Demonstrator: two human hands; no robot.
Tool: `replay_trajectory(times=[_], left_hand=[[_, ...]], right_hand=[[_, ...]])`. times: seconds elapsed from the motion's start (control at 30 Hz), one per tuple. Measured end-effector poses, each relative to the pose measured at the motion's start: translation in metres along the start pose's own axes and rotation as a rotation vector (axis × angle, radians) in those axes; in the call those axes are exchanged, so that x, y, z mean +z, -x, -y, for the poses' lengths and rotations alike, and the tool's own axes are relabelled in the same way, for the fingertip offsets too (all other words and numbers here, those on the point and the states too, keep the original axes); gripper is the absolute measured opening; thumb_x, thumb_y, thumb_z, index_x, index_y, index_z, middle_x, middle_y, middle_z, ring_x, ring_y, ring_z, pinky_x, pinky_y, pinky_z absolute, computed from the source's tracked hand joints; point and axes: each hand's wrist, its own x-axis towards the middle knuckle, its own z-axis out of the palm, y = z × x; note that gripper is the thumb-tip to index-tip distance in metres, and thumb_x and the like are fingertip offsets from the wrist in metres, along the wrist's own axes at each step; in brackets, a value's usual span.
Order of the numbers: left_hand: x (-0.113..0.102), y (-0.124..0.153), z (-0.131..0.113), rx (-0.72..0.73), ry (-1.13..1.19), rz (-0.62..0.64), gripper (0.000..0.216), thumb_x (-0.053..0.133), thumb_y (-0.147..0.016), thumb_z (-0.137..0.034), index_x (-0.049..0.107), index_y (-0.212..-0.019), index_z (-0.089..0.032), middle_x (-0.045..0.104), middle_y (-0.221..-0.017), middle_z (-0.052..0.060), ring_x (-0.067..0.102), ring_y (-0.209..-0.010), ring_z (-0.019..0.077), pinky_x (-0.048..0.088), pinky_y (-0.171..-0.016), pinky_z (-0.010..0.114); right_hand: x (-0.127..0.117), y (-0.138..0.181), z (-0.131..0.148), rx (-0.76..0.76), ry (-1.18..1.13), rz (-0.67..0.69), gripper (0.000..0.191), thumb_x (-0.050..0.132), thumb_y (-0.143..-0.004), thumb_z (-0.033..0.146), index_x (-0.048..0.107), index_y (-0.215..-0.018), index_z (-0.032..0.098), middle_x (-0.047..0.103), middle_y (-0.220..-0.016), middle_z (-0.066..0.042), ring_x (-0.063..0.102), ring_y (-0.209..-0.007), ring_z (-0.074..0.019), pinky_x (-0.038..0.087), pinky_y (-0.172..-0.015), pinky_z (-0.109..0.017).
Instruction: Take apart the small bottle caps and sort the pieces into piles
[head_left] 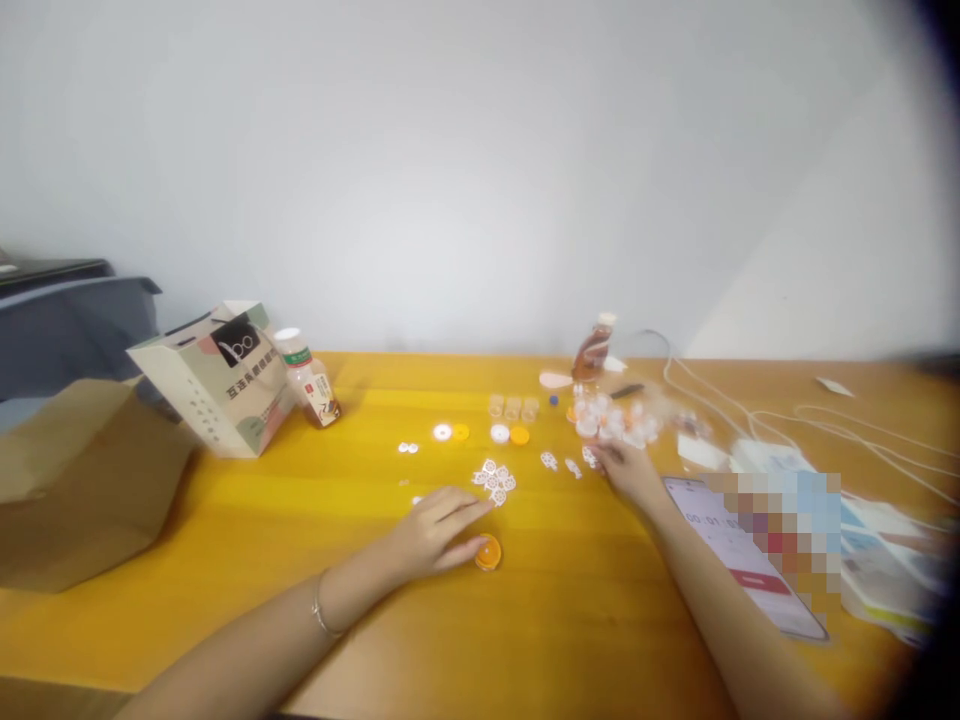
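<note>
My left hand (442, 532) is held low over the table with its fingers stretched forward and apart. Its thumb tip reaches the edge of a round orange-centred piece (490, 552). Just beyond the fingertips lies a small pile of white patterned cut-out pieces (495, 480). My right hand (624, 468) has its fingertips drawn together at a small white patterned piece (589, 457), and blur hides the exact grip. Two similar loose pieces (550, 461) lie to its left. A cluster of clear and white plastic parts (615, 418) sits right behind my right hand.
White and yellow discs (460, 432) and small clear cups (513, 408) stand mid-table. A brown bottle (592, 348) is behind. At left are a paper bag (225, 380), a white-capped bottle (307, 380) and a brown bag (90, 480). A phone (731, 555) and cables (750, 412) occupy the right.
</note>
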Motion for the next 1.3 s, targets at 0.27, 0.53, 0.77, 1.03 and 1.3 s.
replay_trajectory(times=[0.27,0.53,0.77,1.03,1.3], left_hand=[[-0.001,0.0,0.006,-0.025,0.032,0.238,0.058,0.059,-0.071,-0.057,0.053,-0.11,-0.015,0.058,-0.098,0.01,0.055,-0.085,0.0204,0.046,-0.075,0.031],[0.004,-0.002,0.002,-0.119,0.042,0.3,0.037,0.06,-0.073,-0.045,0.057,-0.098,-0.018,0.058,-0.091,0.006,0.055,-0.083,0.0185,0.043,-0.074,0.03],[0.004,-0.003,0.0,-0.167,0.094,0.314,0.031,0.062,-0.073,-0.037,0.056,-0.096,-0.018,0.058,-0.092,0.005,0.055,-0.083,0.0174,0.042,-0.076,0.028],[0.012,0.0,0.002,-0.19,0.05,0.302,0.032,0.062,-0.071,-0.04,0.057,-0.093,-0.017,0.058,-0.088,0.004,0.053,-0.079,0.0176,0.041,-0.072,0.029],[0.013,0.0,0.002,-0.175,0.061,0.309,0.03,0.062,-0.071,-0.038,0.056,-0.091,-0.017,0.055,-0.085,0.004,0.052,-0.077,0.0167,0.041,-0.07,0.027]], right_hand=[[-0.005,-0.006,-0.016,0.038,0.096,0.11,0.009,0.059,-0.066,0.024,0.061,-0.059,0.018,0.058,-0.045,0.001,0.056,-0.045,-0.0148,0.045,-0.048,-0.025],[-0.001,0.004,0.002,0.001,0.161,0.155,0.007,0.06,-0.065,0.024,0.063,-0.061,0.019,0.06,-0.045,0.002,0.059,-0.047,-0.0157,0.045,-0.049,-0.025],[-0.001,0.005,0.005,0.015,0.228,0.118,0.007,0.061,-0.065,0.024,0.063,-0.066,0.017,0.064,-0.056,-0.001,0.058,-0.05,-0.0159,0.045,-0.052,-0.026],[0.029,0.062,0.054,-0.47,0.243,0.428,0.029,0.062,-0.071,0.045,0.06,-0.082,0.018,0.06,-0.069,-0.001,0.054,-0.063,-0.0152,0.044,-0.059,-0.026],[0.066,0.11,0.066,-0.598,0.305,0.773,0.014,0.065,-0.071,0.028,0.056,-0.077,0.02,0.059,-0.077,0.0,0.054,-0.07,-0.015,0.043,-0.061,-0.025]])
